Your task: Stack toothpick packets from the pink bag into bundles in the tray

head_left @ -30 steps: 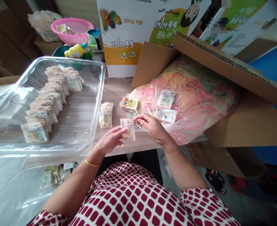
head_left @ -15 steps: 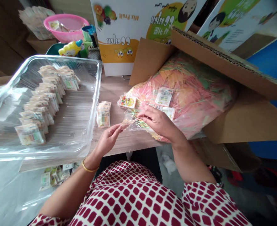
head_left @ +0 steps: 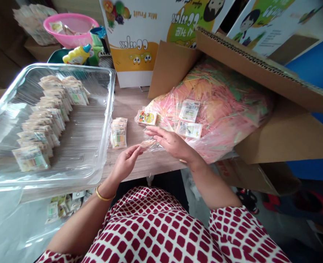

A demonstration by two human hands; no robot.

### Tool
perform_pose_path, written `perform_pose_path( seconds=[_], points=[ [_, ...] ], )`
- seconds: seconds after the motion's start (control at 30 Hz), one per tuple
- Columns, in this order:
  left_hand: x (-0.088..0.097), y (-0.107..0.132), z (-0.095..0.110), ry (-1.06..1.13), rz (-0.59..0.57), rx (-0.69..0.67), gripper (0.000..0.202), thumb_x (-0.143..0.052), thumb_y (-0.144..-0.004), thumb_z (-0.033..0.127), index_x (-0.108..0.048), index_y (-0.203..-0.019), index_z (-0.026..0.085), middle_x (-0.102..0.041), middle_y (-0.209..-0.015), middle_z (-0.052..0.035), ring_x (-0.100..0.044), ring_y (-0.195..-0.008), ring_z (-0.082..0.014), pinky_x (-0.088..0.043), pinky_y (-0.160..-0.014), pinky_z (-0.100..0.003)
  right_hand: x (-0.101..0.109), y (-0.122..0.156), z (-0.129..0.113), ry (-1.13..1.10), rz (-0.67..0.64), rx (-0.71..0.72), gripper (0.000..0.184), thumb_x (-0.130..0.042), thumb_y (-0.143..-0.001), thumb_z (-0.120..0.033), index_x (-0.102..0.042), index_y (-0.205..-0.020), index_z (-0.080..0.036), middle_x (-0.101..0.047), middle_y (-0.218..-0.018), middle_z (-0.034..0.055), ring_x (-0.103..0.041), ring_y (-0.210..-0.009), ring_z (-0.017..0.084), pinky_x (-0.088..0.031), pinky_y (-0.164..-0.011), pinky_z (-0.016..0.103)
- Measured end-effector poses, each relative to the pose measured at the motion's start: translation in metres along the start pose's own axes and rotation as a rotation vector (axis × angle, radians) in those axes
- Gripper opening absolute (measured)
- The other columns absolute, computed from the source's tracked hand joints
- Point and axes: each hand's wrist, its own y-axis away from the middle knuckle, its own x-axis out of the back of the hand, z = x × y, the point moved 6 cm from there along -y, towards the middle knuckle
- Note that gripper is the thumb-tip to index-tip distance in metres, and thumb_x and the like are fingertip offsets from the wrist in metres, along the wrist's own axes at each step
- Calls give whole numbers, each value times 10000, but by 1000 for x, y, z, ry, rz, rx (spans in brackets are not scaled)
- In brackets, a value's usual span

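My left hand (head_left: 127,160) pinches the edge of a small clear plastic packet (head_left: 148,144) over the front of the table. My right hand (head_left: 172,143) is just above the packet's far side, its fingers stretched out and pointing left. Whether its fingertips touch the packet is hard to make out. Beyond the fingers, a printed packet (head_left: 147,117) with a fruit picture lies at the edge of a big clear bag of thin coloured sticks (head_left: 218,95). Two more printed packets (head_left: 189,129) rest on that bag. A neat stack of packets (head_left: 119,133) stands left of my hands.
A clear plastic tray (head_left: 108,120) with rows of filled packets (head_left: 51,109) takes up the left side. The bag sits in an open carton whose cardboard flap (head_left: 260,69) juts toward me. A pink basin (head_left: 70,42) and yellow bottle (head_left: 76,55) are behind the tray.
My right hand has moved left from the loose sticks beside the bag to above the packet, and its fingers have straightened. The left hand keeps its pinch in nearly the same spot.
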Motion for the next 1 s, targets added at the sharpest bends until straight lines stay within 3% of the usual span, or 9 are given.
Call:
perform_pose_path(
  seconds=[0.1,0.17,0.27,0.33,0.43,0.6,0.73,0.87,1.0],
  points=[
    [-2,0,2,112,-7,46,401,-636,-946,515,-766,-1147,194,-763,-1212,-81,-690,-1128,-263,-542,-1051,-428,-5,-1,6,-77,-33,-45,459,-431,-1076,-363,-477,-1530,-315,-665,-1418,59,-588,-1366,225,-472,-1152,464],
    [-4,0,0,222,-23,100,385,-657,-934,508,-770,-1125,193,-767,-1149,-75,-697,-1079,-248,-569,-1014,-421,-11,-2,6,-140,-112,-16,496,-443,-1074,-412,-430,-1563,-326,-571,-1530,58,-533,-1419,231,-445,-1175,466],
    [-4,1,-7,333,-2,179,384,-680,-914,520,-763,-1118,205,-751,-1112,-64,-695,-1010,-230,-623,-888,-395,-4,-6,9,-139,-12,21,489,-414,-1082,-458,-444,-1555,-337,-485,-1604,34,-447,-1484,225,-361,-1233,475],
    [-2,1,-10,356,14,198,379,-696,-903,519,-761,-1112,209,-737,-1126,-58,-683,-1013,-225,-630,-865,-381,-1,-9,16,-97,18,16,462,-395,-1084,-483,-526,-1498,-325,-550,-1550,33,-463,-1470,224,-335,-1245,478],
    [-2,0,-13,399,13,206,362,-710,-901,490,-758,-1102,192,-724,-1125,-58,-664,-1033,-217,-617,-925,-398,-9,-15,28,-34,-92,-12,455,-436,-1062,-527,-645,-1377,-273,-660,-1421,66,-568,-1372,242,-387,-1205,471],
    [-1,-1,-15,422,3,190,377,-722,-908,448,-735,-1202,212,-717,-1210,-63,-650,-1066,-196,-570,-1002,-390,1,-20,35,-28,152,-29,498,-470,-1049,-529,-560,-1463,-267,-522,-1565,88,-545,-1393,246,-414,-1178,435],
    [-5,-2,-15,407,-63,187,436,-786,-862,379,-712,-1270,244,-726,-1239,-62,-653,-1114,-206,-541,-1019,-372,-14,-23,42,-88,-54,-105,480,-501,-1017,-595,-691,-1272,-234,-722,-1280,95,-674,-1189,252,-506,-1061,418],
    [-4,-1,-17,500,-34,237,269,-765,-871,424,-786,-977,178,-751,-1049,-66,-679,-993,-195,-557,-1005,-386,-10,-23,52,-257,110,-182,551,-406,-1023,-658,-638,-1266,-221,-736,-1142,86,-695,-1025,204,-541,-929,356],
    [-6,-1,-14,561,-47,257,265,-789,-853,399,-776,-1024,196,-725,-1080,-48,-667,-976,-176,-586,-966,-382,-23,-25,55,-116,-9,-172,387,-632,-930,-573,-650,-960,-188,-669,-904,13,-614,-822,167,-496,-768,302]
  ],
)
